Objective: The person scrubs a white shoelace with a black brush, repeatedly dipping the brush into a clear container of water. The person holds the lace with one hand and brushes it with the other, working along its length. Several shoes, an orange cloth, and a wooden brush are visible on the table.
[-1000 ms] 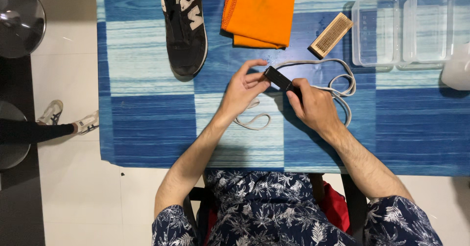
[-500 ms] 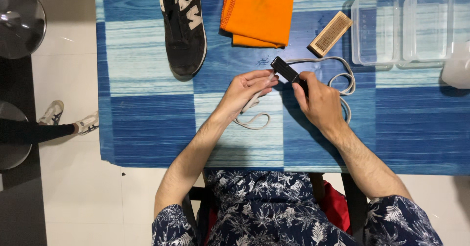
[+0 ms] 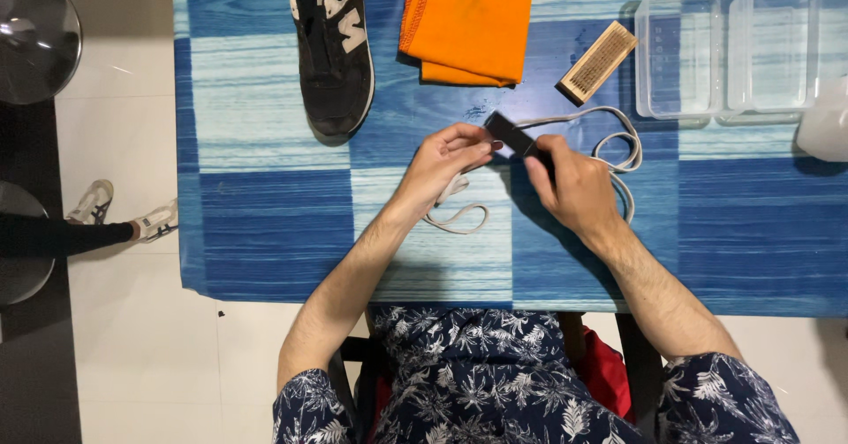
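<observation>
Seen from the head camera, looking straight down: a person is sitting at a table (image 3: 265,232) covered in blue and pale blue checks, both bare forearms reaching forward.

The right hand (image 3: 574,188) is closing around one end of a small flat black block (image 3: 511,135), thumb and fingers curled over it, so the block is sticking out up and to the left of the knuckles. The left hand (image 3: 442,166) is meeting it from the other side, its fingertips (image 3: 481,148) narrowed together and touching the block's lower left edge. The block is dark, rectangular and slim, tilting diagonally; whether it is hard or soft cannot be told.

A pale shoelace (image 3: 618,139) is looping out from behind the right hand toward the right, and another curl of it is lying under the left wrist. Whether either hand is pinching the lace cannot be told.

Further up the table, a black shoe (image 3: 334,51) with white side markings is lying to the left, a folded orange cloth (image 3: 468,20) beside it, then a small wooden brush (image 3: 596,62). Two clear plastic tubs (image 3: 733,42) are standing side by side at the far right.

On the floor at left, another person's foot in a white trainer (image 3: 155,221) is showing.
</observation>
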